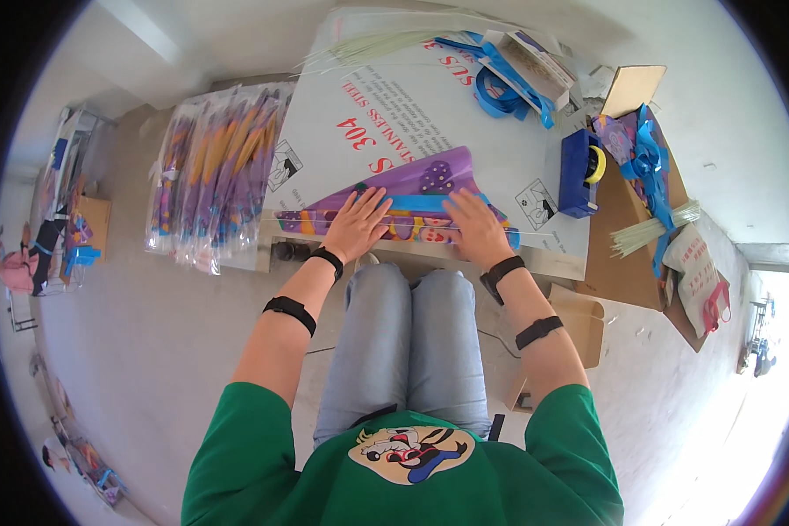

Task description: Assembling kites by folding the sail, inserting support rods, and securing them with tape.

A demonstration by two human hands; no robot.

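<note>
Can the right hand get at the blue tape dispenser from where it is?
Probably yes: past the purple material under the right hand, only printed tabletop seems to lie before the blue tape dispenser.

- The left hand (357, 226) lies palm down just left of the frame's middle, fingers extended and slightly spread, tips toward the top.
- The right hand (479, 230), just right of the middle, is palm down too, its fingers angled to the upper left, a little blurred.
- From lower left, the left forearm (271, 351) slants inward; from lower right, the right forearm (528, 302) mirrors it.
- Both elbows are bent.
</note>
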